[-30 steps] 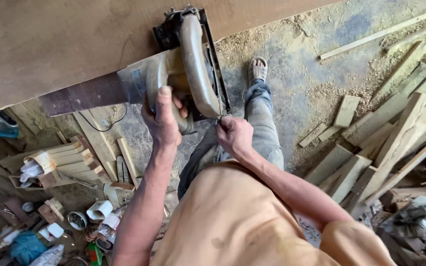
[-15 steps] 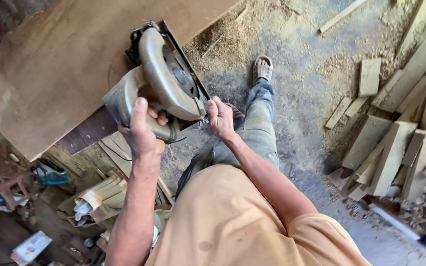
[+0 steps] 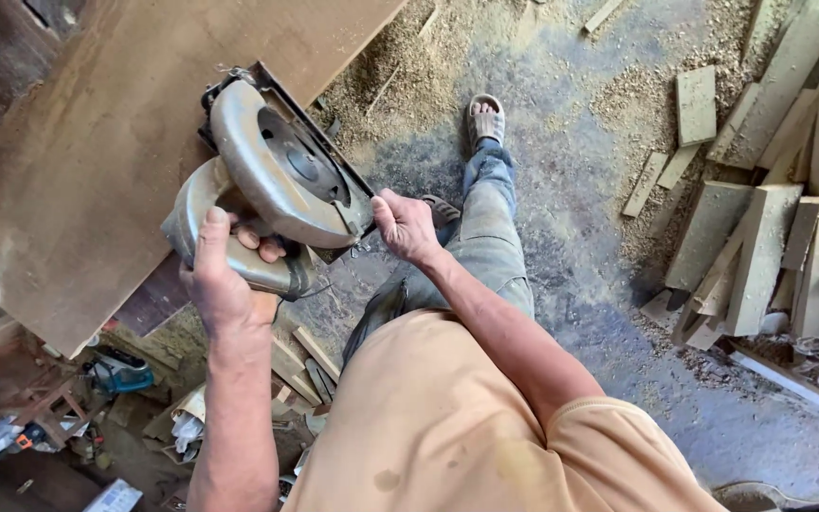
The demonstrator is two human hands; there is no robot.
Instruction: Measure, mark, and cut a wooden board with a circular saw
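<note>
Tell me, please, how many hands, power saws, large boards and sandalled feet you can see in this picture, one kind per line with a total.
Hands: 2, the left hand and the right hand
Circular saws: 1
Large wooden boards: 1
Sandalled feet: 1 clearly visible
Total: 5

saw blade hidden under guard (image 3: 282, 171), board (image 3: 97, 161) cut off at top edge

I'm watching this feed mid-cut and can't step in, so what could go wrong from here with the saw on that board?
The right hand sits at the circular saw base, close to the guard; a slip could bring fingers near the blade. The left hand alone grips the handle, so a kick might twist it loose. The wooden board overhangs, and the sandalled foot stands on sawdust, possibly slippery.
</note>
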